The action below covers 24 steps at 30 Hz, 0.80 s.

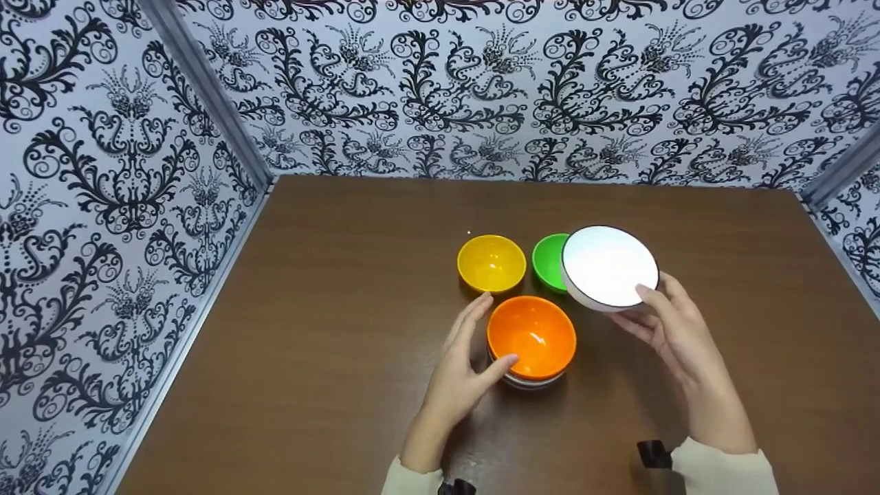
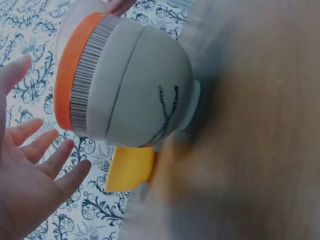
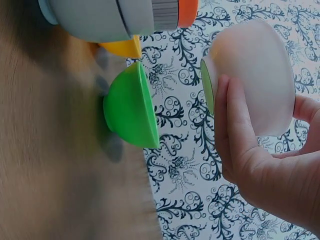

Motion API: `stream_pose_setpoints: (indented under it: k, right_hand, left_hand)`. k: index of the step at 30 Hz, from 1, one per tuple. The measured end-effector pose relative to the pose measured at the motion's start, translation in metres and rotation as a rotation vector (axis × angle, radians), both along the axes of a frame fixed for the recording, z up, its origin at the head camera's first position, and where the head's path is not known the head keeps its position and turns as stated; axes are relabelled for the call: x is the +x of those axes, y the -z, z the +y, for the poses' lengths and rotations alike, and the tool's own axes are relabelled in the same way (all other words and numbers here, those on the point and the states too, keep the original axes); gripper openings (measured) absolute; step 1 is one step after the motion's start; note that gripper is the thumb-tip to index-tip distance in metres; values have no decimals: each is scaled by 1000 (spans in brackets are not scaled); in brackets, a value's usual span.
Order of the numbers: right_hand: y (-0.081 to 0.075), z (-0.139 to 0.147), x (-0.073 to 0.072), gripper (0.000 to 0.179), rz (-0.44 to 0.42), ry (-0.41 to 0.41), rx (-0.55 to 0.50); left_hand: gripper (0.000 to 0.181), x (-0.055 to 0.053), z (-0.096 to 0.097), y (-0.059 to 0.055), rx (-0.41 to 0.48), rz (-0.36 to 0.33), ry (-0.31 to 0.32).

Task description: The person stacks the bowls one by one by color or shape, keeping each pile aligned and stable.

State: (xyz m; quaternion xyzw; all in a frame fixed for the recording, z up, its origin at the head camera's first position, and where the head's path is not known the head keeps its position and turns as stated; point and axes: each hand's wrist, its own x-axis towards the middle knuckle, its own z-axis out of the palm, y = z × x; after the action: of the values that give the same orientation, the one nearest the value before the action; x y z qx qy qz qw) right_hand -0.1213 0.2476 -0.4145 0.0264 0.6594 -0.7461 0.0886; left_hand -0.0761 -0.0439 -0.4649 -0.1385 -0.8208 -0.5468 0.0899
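Observation:
In the head view my right hand [image 1: 677, 330] grips a white bowl [image 1: 608, 265] with a dark rim, thumb over the rim and fingers under its base. The right wrist view shows this white bowl [image 3: 255, 77] held well above the table. An orange bowl [image 1: 531, 337] sits on top of a stack of pale bowls [image 2: 145, 82], one with a striped band. My left hand [image 1: 457, 375] is beside that stack, fingers spread and holding nothing. Behind the stack stand a yellow bowl [image 1: 491, 263] and a green bowl [image 1: 548, 261], which the white bowl partly covers in the head view.
A brown wooden table [image 1: 330, 309] carries the bowls. Patterned black-and-white panels [image 1: 481, 89] rise along its back and left side, with another at the right edge.

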Motion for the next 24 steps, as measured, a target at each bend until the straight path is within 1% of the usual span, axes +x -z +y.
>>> stream_pose_setpoints:
  k: [5,8,13,21,24]
  right_hand:
    - [-5,-7,3,66,7,-13,55]
    - [-7,-11,5,66,12,-23,77]
    - [-11,-16,9,65,17,-41,74]
    - [-14,-24,13,59,32,-97,65]
    - [-15,-26,15,57,28,-111,68]
  left_hand:
    - [75,-3,3,-7,-28,19,-5]
    - [75,-4,5,-11,-40,18,-3]
    - [75,-5,8,-15,-41,-2,8]
    - [75,-6,12,-20,-40,5,28]
    - [76,-6,13,-21,-39,-6,30]
